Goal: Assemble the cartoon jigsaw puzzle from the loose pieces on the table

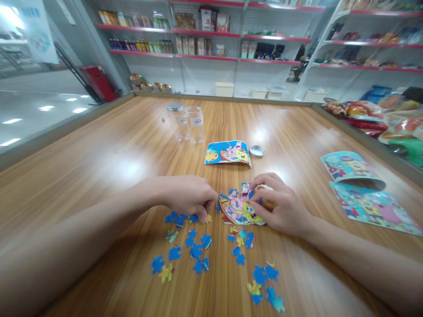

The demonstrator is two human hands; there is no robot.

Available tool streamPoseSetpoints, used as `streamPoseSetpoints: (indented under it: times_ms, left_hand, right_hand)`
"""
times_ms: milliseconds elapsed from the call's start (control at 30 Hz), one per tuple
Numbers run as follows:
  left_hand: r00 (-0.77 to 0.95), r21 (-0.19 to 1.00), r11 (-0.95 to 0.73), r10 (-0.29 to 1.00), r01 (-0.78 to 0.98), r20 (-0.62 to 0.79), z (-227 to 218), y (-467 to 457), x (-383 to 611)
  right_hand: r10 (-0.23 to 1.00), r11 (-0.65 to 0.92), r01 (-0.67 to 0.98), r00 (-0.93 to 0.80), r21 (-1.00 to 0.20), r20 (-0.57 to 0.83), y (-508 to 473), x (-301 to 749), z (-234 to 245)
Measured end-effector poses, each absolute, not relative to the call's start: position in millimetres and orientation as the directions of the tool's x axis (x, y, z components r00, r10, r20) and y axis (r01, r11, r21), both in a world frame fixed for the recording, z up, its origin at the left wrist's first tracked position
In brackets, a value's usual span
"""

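A partly assembled jigsaw puzzle of cartoon figures in a boat lies on the wooden table. At its left, my left hand is closed, fingers curled downward among loose blue puzzle pieces. Its fingertips are by a small yellow piece; whatever they grip is hidden. My right hand rests at the puzzle's right edge, fingers bent and apart, fingertips touching the puzzle. More loose pieces are scattered nearer me, with another group at lower right. Behind the puzzle lies a picture card showing the same boat scene.
Two clear jars, one lidded and one uncapped, stand farther back. A silver lid lies beside the card. Two other picture sheets are at right. Packaged goods lie beyond the table's right rim.
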State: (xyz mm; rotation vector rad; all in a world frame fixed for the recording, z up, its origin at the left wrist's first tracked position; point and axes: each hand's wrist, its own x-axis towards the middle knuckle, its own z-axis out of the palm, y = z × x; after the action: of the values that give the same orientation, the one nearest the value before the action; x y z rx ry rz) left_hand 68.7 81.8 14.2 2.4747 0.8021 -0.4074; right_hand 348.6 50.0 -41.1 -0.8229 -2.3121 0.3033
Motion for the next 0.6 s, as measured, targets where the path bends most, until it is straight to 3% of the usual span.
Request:
streamPoseSetpoints:
  times_ms: [233, 400, 600]
  left_hand:
    - [0.778, 0.339, -0.715, 0.466, 0.612, -0.421, 16.3, 80.0, 69.7]
    - [0.828, 0.286, -0.789, 0.448, 0.543, -0.336, 25.7, 80.0, 63.6]
    - [0.822, 0.337, -0.751, 0.498, 0.568, -0.277, 35.9, 80.0, 59.2]
  right_hand:
    - [0.625, 0.781, 0.468, -0.59, -0.414, 0.511, 50.1, 348.0, -40.0]
    - [0.626, 0.779, 0.466, -0.593, -0.419, 0.505, 49.6, 348.0, -39.7]
    - [0.624, 0.781, 0.463, -0.594, -0.419, 0.507, 50.0, 348.0, -39.9]
